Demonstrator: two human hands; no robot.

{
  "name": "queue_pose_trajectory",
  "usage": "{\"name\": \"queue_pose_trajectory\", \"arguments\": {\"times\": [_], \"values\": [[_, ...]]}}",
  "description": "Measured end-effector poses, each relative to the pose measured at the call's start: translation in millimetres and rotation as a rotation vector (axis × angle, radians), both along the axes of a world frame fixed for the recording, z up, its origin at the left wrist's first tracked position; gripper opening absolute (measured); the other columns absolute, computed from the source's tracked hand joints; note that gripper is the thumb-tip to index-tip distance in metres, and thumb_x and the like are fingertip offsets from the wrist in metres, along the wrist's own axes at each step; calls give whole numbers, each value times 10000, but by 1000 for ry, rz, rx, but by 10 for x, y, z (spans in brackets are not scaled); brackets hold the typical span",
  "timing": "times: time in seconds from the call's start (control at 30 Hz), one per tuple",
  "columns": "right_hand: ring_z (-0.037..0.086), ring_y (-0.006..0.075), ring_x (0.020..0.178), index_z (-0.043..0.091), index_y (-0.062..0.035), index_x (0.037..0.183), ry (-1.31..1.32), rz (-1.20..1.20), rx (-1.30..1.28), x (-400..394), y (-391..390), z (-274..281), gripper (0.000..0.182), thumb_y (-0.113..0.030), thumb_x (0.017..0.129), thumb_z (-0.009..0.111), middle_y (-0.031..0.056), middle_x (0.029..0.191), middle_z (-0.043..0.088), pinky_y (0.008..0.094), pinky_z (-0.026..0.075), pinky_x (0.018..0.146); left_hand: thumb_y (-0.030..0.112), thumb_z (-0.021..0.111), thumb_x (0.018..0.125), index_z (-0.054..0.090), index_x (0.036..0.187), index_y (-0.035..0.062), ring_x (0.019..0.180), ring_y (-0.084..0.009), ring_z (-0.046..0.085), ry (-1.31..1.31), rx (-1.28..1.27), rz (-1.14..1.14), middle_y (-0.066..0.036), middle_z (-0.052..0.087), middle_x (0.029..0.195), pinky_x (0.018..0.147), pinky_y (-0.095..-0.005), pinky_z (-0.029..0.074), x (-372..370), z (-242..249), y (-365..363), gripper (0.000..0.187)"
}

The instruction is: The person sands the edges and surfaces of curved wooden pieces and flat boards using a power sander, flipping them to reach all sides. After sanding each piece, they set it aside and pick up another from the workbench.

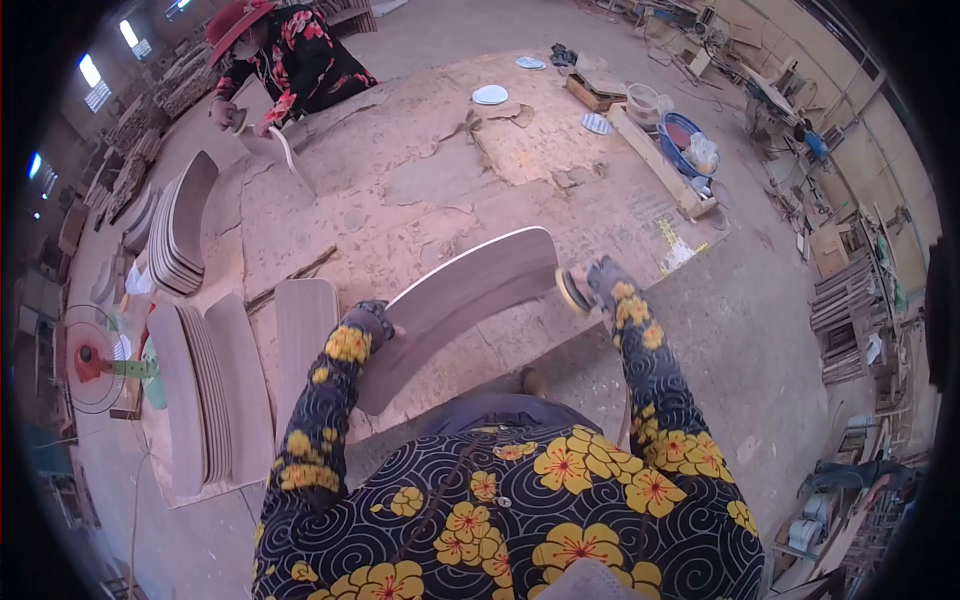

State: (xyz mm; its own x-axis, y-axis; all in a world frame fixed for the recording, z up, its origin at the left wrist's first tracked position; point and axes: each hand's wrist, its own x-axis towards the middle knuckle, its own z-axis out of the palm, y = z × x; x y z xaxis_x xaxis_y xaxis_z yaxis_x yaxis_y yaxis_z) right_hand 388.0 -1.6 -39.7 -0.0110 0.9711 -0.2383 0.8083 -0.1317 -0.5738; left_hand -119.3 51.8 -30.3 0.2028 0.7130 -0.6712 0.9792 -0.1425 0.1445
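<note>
The curved wooden panel point(470, 295) is right in front of me, at the near side of the surface point(420, 180), its pale upper edge sweeping from my left grip up to a rounded corner on the right. It lies aslant, its lower left end towards me; how much of it bears on the surface I cannot tell. My left grip point(370, 322) is clamped on the panel's left part, at the upper edge, with a thumb against the broad face. My right grip point(606, 280) is closed on a round sanding pad point(572, 291), which is tipped on its side just beside the panel's right end. Whether the pad touches the wood I cannot tell.

To my left, a single panel point(305, 325) lies near my forearm, and beyond it a row of similar panels point(190, 400) leans closely together. Another stack point(182, 225) stands farther up on the left, and a fan point(90, 358) is near the closer row. Across the surface, a co-worker point(300, 65) in a red hat bends over a curved piece point(290, 155). A white disc point(490, 95) lies on the far part, and a blue basin point(690, 150) sits beside a long wooden beam point(655, 160) to the right.
</note>
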Motion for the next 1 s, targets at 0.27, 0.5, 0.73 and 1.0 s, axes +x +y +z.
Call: {"name": "queue_pose_trajectory", "arguments": {"times": [0.27,0.5,0.73,1.0], "values": [[650,275,976,583,-111,1183,185,-609,73,29,-917,-172,574,-336,723,842,150,1071,661,379,521,866,379,728,772,410,1513,127,1475,-367,324,74,286,-191,-187,374,1575,1220,-492,240,423,-361,119,845],[647,307,991,587,-97,1158,46,-667,143,117,-1398,-474,636,-337,650,884,168,1064,662,406,512,909,230,573,894,212,1587,209,1473,-535,184,228,413,-307,-243,155,1639,1168,-670,176,118,-1085,-1036,781],[618,315,1070,581,-75,1199,164,-475,270,-8,-1285,-329,662,-283,656,897,181,1132,632,403,488,954,151,451,944,450,1434,28,1279,-428,532,-111,619,-399,-248,527,1404,1091,-552,394,51,-634,-1000,505],[574,329,1083,568,-88,1261,102,-129,527,-548,-867,731,667,-277,700,878,170,1142,582,421,470,965,297,669,857,658,1187,52,1022,-360,668,-230,439,-201,-187,707,1058,923,-434,523,606,679,-980,411]]}}
